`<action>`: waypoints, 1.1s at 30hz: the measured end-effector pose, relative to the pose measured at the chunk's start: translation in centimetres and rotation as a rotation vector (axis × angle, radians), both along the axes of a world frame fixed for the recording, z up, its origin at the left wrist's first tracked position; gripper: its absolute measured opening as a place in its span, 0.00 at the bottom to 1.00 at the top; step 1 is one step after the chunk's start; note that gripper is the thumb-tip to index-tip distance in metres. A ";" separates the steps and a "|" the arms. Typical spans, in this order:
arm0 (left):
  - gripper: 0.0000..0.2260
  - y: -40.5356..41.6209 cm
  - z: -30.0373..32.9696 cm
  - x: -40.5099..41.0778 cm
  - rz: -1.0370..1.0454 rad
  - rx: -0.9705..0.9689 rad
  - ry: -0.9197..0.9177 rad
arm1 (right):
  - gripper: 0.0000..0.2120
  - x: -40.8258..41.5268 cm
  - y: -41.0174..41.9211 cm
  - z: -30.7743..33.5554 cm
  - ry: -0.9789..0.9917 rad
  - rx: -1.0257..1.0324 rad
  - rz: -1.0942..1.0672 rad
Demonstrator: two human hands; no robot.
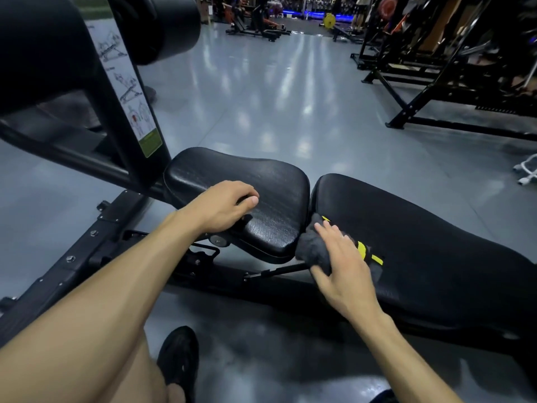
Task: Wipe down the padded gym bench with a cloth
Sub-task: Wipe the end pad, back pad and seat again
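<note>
The black padded gym bench has a small seat pad (261, 181) on the left and a long back pad (430, 242) on the right, with a narrow gap between them. A dark grey cloth (312, 247) with yellow stripes lies bunched at the near end of the back pad, by the gap. My right hand (344, 263) presses flat on the cloth, fingers spread. My left hand (223, 205) rests on the near left edge of the seat pad, fingers curled over it.
A black upright post with an exercise sticker (130, 94) and roller pads (162, 24) rises at the left. The bench's black frame (72, 257) runs low at the left. Racks and machines (453, 68) stand at the right and back. My shoe (178, 359) is on the grey floor.
</note>
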State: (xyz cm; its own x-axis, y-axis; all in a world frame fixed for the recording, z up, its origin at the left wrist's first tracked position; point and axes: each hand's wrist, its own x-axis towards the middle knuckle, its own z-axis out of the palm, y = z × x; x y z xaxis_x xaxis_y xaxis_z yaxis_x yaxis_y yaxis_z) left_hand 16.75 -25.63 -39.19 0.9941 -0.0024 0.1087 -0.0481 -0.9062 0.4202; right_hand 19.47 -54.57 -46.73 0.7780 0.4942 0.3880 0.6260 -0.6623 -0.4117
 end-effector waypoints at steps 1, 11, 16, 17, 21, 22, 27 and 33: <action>0.13 0.4 -0.3 -0.4 -0.011 0.008 0.005 | 0.32 0.2 -0.3 0.8 0.102 0.213 -0.043; 0.13 2.6 -0.2 -0.7 0.040 -0.001 -0.122 | 0.41 -1.8 5.2 0.0 -0.133 -0.263 0.260; 0.13 4.0 0.5 -0.4 0.120 0.000 -0.186 | 0.42 -0.4 3.6 0.8 -0.123 -0.367 0.337; 0.13 4.5 0.5 -0.3 0.141 0.007 -0.185 | 0.43 -0.1 3.6 0.8 -0.141 -0.379 0.288; 0.13 6.6 0.4 -0.4 0.167 0.026 -0.161 | 0.51 0.3 5.0 0.0 -0.178 -0.470 0.054; 0.15 7.2 0.4 -0.5 0.162 0.035 -0.156 | 0.52 0.4 5.1 -0.1 -0.186 -0.471 0.058; 0.14 10.9 -0.2 -1.3 0.172 0.032 -0.184 | 0.51 0.2 6.6 -1.2 -0.295 -0.445 0.157; 0.14 12.5 -1.4 -2.3 0.190 -0.054 -0.188 | 0.43 -1.4 16.0 -0.1 -0.370 -0.395 0.120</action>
